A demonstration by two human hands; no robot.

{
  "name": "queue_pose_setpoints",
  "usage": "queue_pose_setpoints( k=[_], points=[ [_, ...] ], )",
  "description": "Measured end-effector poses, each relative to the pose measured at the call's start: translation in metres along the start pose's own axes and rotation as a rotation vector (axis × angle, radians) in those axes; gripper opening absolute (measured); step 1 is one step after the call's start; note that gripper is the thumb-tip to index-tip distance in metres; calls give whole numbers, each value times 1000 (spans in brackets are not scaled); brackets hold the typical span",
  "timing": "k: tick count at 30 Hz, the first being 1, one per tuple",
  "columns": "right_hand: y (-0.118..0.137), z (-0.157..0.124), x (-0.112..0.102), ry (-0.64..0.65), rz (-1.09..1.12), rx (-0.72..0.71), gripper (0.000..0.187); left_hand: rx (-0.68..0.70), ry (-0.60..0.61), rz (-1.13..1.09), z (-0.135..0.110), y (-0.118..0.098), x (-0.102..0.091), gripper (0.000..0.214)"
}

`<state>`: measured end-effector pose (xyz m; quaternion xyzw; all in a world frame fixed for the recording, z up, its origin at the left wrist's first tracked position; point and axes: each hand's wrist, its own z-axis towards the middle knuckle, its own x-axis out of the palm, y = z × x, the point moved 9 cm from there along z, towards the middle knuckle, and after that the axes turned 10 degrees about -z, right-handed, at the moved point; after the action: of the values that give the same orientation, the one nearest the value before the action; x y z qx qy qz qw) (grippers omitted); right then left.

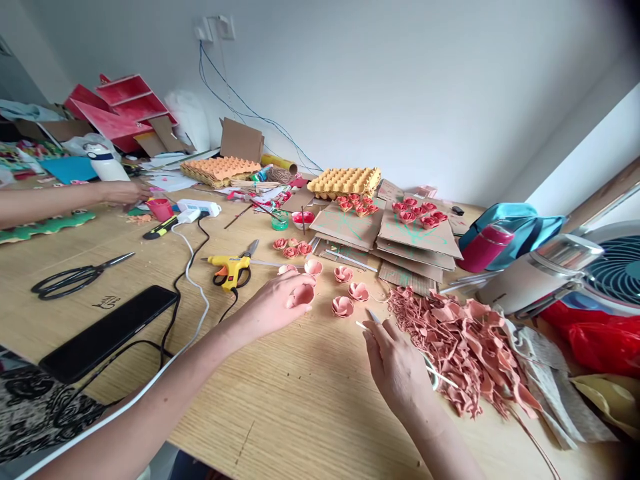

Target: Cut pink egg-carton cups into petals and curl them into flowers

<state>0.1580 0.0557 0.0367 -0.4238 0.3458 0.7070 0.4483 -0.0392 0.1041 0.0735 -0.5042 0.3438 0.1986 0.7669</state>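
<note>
My left hand [273, 300] is closed around a pink petalled cup [301, 295], apparently cut from egg-carton pulp. More such cups stand close by: one [313, 267] just behind the hand and a group of three [343, 307] to its right. Over the table at right, my right hand [397, 363] is closed on scissors [373, 316]; a metal tip shows ahead of the fingers and a pale handle loop behind. A thin white stick [453, 383] also passes through this hand. Pink scraps [460, 340] are heaped beside it.
A yellow glue gun [231, 272], black scissors [83, 275] and a phone [110, 331] lie at left, with cables [195, 287] between. Painted flowers [419, 212] sit on stacked cardboard [420, 243]. Bottles [540, 270] stand at right. Another person's hand [125, 192] reaches in at far left.
</note>
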Motion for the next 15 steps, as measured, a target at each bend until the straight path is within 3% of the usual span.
queue_pose_setpoints(
  k=[5, 9, 15],
  points=[
    [-6, 1, 1, -30, 54, -2, 34, 84, 68, -172, 12, -27, 28, 26],
    [-17, 0, -3, -57, 104, 40, 34, 188, 155, -235, 8, -44, 60, 40],
    [-16, -2, 5, 5, 246, 116, 24, 275, 152, -284, -7, -46, 85, 60]
  ],
)
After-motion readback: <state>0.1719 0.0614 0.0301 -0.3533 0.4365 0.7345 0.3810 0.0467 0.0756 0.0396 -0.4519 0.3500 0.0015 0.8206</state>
